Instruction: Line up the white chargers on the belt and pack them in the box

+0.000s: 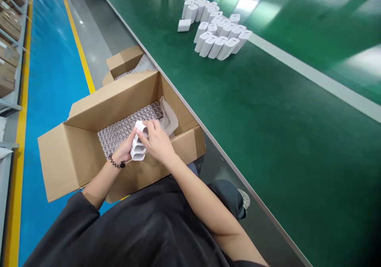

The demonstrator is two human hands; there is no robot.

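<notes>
Over an open cardboard box (89, 112), my left hand (125, 148) is closed around a small stack of white hollow plastic housings (138, 152). Their open ends face toward me. My right hand (157, 142) has its thumb and fingers on the uppermost white housing (141, 126) of that stack. Below my hands, the box holds rows of the same housings (116, 134) packed upright with open ends up. A crumpled translucent plastic sheet (169, 118) lies at the box's right end. Part of the packed rows is hidden behind my hands.
Several white housings (222, 47) stand grouped on the green table (268, 140), and one white housing (184, 25) lies apart. The table's metal edge (190, 110) runs beside the box. Behind is a second cardboard box (125, 58). Shelves with cartons (7, 52) line the far left.
</notes>
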